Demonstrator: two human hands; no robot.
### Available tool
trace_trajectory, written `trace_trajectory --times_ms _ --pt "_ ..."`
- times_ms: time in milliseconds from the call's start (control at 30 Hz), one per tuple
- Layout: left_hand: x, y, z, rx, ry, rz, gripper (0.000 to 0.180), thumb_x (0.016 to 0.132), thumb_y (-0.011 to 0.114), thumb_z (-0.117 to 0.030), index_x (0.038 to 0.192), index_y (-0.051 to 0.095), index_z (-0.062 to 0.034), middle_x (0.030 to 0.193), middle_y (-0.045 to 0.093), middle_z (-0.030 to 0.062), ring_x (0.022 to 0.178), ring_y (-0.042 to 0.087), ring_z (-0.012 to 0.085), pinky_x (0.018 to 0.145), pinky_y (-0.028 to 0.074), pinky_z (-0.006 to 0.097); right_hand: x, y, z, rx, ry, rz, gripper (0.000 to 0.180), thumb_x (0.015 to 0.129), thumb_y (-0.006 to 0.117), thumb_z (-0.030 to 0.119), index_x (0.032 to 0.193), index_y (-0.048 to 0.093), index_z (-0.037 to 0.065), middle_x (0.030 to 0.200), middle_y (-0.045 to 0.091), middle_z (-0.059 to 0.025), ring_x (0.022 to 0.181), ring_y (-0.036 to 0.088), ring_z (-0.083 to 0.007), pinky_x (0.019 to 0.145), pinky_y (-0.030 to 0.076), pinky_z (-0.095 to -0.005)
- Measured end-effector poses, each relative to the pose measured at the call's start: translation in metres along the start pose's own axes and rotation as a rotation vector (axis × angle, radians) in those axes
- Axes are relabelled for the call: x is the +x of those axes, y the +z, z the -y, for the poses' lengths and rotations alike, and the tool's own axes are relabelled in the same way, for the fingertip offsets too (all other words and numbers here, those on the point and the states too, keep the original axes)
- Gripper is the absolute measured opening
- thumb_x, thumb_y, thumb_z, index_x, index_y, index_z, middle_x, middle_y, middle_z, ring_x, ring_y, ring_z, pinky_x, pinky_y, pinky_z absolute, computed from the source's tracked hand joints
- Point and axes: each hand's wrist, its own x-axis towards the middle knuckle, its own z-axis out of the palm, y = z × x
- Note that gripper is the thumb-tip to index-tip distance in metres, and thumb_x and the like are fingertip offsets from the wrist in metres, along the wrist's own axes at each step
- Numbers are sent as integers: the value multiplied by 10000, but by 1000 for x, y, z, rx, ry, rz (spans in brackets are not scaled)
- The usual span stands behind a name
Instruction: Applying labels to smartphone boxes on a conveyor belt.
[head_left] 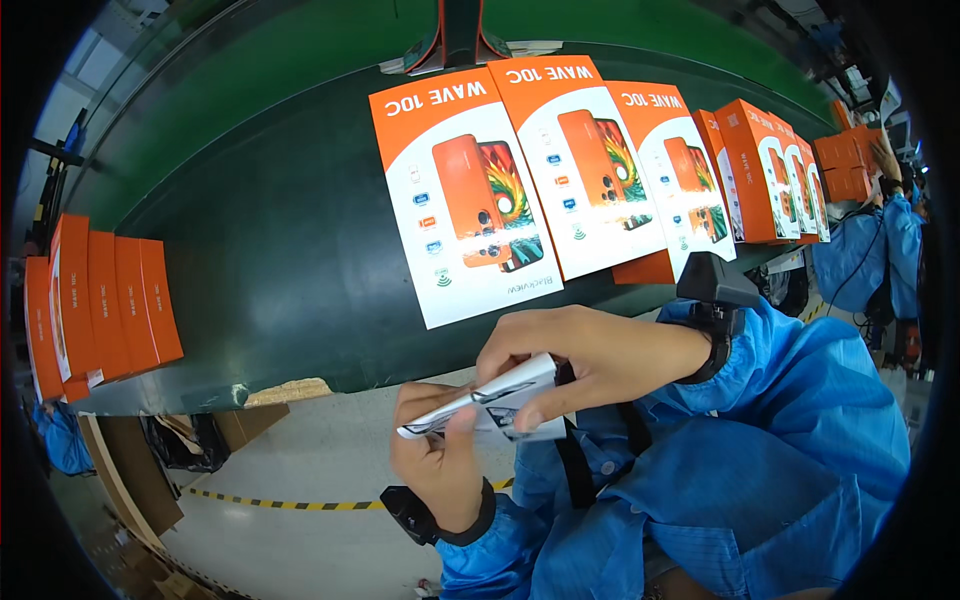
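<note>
Just off the near edge of the green bench, both my hands grip one flat white piece with black printed marks (515,390). It looks like a folded sheet or a film wrapping; I cannot tell which. My left hand (445,455) closes round its left end, the thumb lying on the near face. My right hand (590,350) pinches its right end, where a dark edge shows beside the fingers. Just beyond my hands, an orange-and-white phone box (480,200) lies on the bench. Two similar phone boxes, a middle one (585,165) and a right one (675,170), partly overlap alongside it.
Several orange boxes (110,305) stand in a row at the bench's left end. More orange boxes (760,175) stand to the right. A co-worker in a blue sleeve (865,255) is at the far right. Cardboard (130,470) stands below the bench (270,230) at left.
</note>
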Motion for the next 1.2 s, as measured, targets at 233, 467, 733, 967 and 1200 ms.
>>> trace_trajectory --times_ms 233,467,733,967,1200 --pt "7 -1 -7 21 -5 29 93 729 595 -49 752 530 13 723 519 94 650 483 138 585 376 237 1 -1 -6 -88 -84 -14 187 783 549 126 922 539 1 839 531 -98 763 544 -250 654 438 -320" --pt "6 1 0 41 -6 10 122 760 575 -96 735 516 8 708 508 95 631 470 138 575 367 241 3 -1 -2 -283 -183 -108 185 782 543 144 896 554 -1 799 536 -113 713 538 -259 618 433 -317" --pt "7 2 -5 143 -56 38 184 802 535 -141 730 469 15 678 450 43 616 393 91 565 326 209 9 0 -5 -541 -316 -229 167 747 576 155 845 562 20 788 527 -74 710 529 -230 599 426 -299" --pt "7 -2 -4 271 -92 71 175 793 538 -126 719 456 10 678 438 37 632 397 88 563 326 209 12 2 1 -858 -552 -281 118 701 590 99 803 551 54 782 481 -50 749 489 -204 584 416 -295" --pt "1 -13 21 153 -3 203 152 778 557 -135 751 516 9 799 540 83 651 471 129 578 374 219 33 -35 20 -171 -181 -157 63 759 537 76 758 503 23 690 493 -60 645 477 -136 560 381 -257"
